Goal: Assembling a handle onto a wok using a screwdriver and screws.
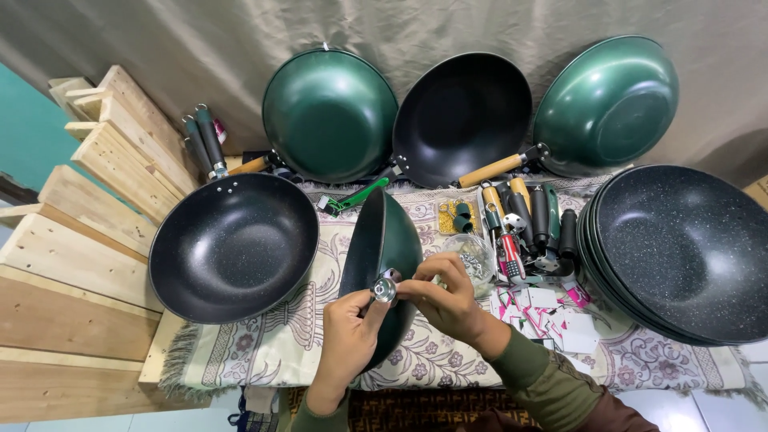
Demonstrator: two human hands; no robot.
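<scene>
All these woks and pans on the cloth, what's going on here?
A person holds a green wok up on its edge over the patterned cloth. The left hand steadies it from below, while the right hand pinches at the small metal fitting on the wok's rim. A black wok lies to the left, a stack of dark speckled pans to the right, and loose handles lie behind. Three more woks lean against the backdrop.

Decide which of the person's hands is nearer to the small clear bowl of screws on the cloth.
Right. The right hand lies just in front of the clear bowl of screws, almost touching it. The left hand is farther away, behind the upright green wok.
</scene>
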